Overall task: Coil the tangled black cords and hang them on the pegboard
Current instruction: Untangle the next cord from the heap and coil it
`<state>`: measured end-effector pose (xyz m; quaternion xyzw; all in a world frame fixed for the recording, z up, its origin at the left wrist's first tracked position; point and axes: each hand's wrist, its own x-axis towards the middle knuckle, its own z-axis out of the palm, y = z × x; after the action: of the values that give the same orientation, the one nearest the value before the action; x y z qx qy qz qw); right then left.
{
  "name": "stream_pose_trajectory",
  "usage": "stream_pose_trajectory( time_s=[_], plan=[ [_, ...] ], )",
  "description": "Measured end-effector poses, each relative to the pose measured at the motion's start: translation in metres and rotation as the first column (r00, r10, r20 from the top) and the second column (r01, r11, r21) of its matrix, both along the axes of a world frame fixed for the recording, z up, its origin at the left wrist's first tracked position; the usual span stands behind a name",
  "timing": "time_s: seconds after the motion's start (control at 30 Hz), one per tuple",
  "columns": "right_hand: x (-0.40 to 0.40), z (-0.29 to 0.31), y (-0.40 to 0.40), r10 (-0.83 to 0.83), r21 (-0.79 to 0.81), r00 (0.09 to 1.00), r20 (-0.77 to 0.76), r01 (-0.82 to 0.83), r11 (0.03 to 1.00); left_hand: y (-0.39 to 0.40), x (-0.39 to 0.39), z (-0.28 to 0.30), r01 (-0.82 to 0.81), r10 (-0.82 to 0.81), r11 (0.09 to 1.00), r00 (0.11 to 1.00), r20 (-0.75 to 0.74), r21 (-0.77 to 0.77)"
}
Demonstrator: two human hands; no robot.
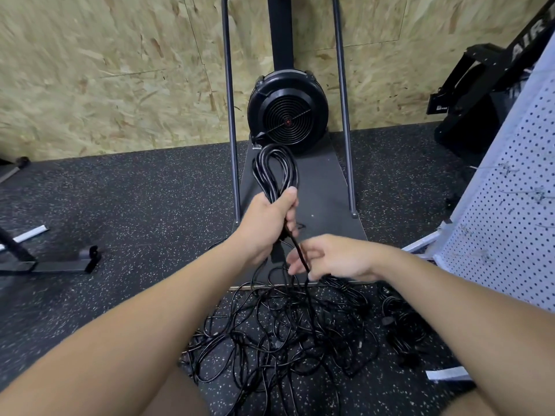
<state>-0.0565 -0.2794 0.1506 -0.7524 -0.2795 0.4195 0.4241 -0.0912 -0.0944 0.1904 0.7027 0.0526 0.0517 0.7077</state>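
Tangled black cord pile [279, 334] limp, light, snag-prone. Left hand [267, 223] clenching coiled black loops [274, 172]; right hand [333, 259] pinching taut strand [297, 247] — best hold.

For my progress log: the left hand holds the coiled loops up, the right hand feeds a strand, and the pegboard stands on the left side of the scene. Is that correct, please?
Not quite. The pegboard stands on the right side, not the left, as the head view shows. The rest holds: the left hand holds the coiled loops up, and the right hand feeds a strand.
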Motion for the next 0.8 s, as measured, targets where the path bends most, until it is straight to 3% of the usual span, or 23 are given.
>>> stream_pose_trajectory(
  time_s=[0.07,0.23,0.3,0.4,0.5,0.57,0.7,0.8],
  plan=[
    [0.000,-0.001,-0.001,0.032,-0.034,0.997,0.072,-0.030,0.999,0.010,0.006,0.003,-0.070,0.070,0.997,0.998,-0.005,-0.016],
    [0.005,0.029,-0.006,-0.124,-0.060,0.961,0.247,0.143,0.988,0.041,0.017,0.005,-0.260,0.261,0.965,0.964,-0.050,0.019],
    [0.007,0.043,-0.006,-0.178,-0.020,0.939,0.294,0.193,0.981,0.046,0.017,0.007,-0.286,0.292,0.950,0.956,-0.032,0.123],
    [0.004,0.063,-0.005,-0.233,0.232,0.949,0.213,0.183,0.955,0.049,0.015,0.008,-0.315,0.326,0.870,0.945,0.038,0.380],
    [-0.003,0.080,-0.006,-0.275,0.460,0.954,0.118,0.193,0.867,0.051,0.018,0.010,-0.330,0.333,0.784,0.938,0.093,0.526],
    [-0.001,0.081,-0.005,-0.342,0.520,0.937,0.073,0.257,0.815,0.046,0.014,0.013,-0.289,0.290,0.780,0.953,0.089,0.556],
    [0.013,0.073,-0.004,-0.579,0.520,0.815,0.037,0.479,0.707,0.004,-0.017,0.026,0.022,0.009,0.928,0.997,-0.082,0.371],
    [0.016,0.068,-0.004,-0.602,0.517,0.798,-0.002,0.516,0.683,-0.019,-0.025,0.021,0.220,-0.201,0.871,0.975,-0.091,0.439]
  ],
)
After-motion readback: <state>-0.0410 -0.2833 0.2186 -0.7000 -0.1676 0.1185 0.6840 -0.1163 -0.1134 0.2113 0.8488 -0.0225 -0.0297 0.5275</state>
